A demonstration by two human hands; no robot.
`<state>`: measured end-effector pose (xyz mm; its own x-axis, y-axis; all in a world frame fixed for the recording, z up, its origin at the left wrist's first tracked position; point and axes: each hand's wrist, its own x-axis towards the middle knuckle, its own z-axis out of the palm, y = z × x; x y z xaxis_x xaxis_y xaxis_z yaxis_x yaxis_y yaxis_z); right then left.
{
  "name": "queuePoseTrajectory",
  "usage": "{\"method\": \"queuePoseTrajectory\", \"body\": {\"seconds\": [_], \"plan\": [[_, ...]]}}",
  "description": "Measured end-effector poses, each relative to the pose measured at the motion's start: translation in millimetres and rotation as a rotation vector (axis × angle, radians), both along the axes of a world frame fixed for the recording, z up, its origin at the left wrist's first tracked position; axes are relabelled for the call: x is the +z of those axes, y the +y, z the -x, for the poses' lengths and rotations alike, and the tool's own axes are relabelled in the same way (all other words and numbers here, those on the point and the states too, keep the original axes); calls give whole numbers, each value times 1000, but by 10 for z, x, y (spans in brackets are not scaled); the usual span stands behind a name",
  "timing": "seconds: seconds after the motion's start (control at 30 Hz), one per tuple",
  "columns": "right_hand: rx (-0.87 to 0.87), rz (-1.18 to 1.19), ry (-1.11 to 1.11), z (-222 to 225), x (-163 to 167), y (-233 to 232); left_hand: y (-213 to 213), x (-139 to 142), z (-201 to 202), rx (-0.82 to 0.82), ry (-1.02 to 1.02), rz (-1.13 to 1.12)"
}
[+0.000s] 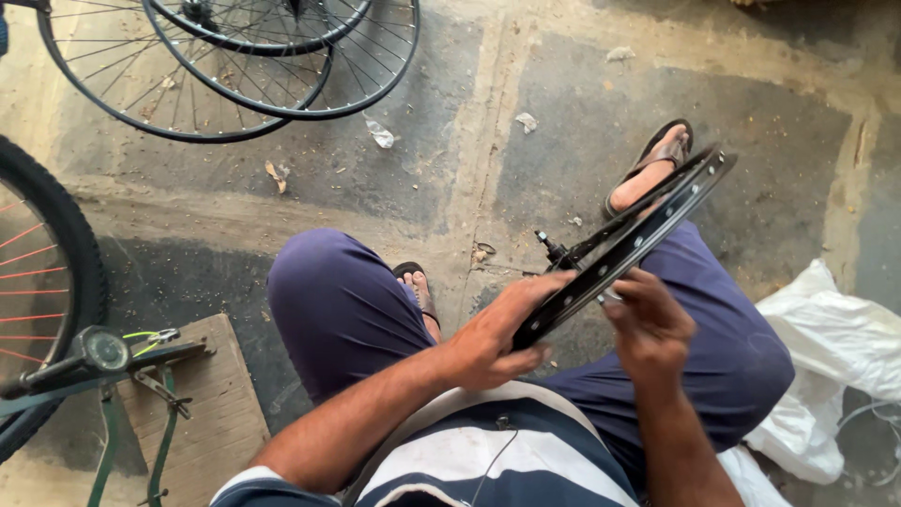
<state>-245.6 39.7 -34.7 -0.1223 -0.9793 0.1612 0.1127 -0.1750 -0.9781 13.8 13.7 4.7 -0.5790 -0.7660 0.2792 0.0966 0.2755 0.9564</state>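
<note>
One view only, from the head camera, and I report from it as follows. Right of centre in the frame I see a black bicycle rim, held edge-on across the person's lap and slanting from lower left up to upper right, its hub axle poking out on the near side. My left hand is wrapped around the lower stretch of the rim, fingers closed over its edge; my right hand is closed at the rim's inner face just beside it, thumb and fingers pinched on something small, though I cannot tell what. I judge the rim to be stiff metal, light for its span, with thin spokes that would bend under a careless squeeze; the sound place to hold is the rim's outer channel, not the spokes, and the painted surface looks smooth enough to slip in a loose palm. Upper left of the frame lie two bare spoked wheels; at the left edge stands a tyred wheel with red spokes; lower left sits a wooden board; lower right, white plastic bags.
</note>
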Motion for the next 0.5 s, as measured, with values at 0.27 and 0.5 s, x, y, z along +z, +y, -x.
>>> {"method": "queuePoseTrajectory", "body": {"seconds": [0.27,0.5], "plan": [[32,-34,-197,-74,104,-117,282,-161,-128,-62,-43,-254],[110,-212,-366,-249,382,-378,-82,34,115,202,-177,167]]}}
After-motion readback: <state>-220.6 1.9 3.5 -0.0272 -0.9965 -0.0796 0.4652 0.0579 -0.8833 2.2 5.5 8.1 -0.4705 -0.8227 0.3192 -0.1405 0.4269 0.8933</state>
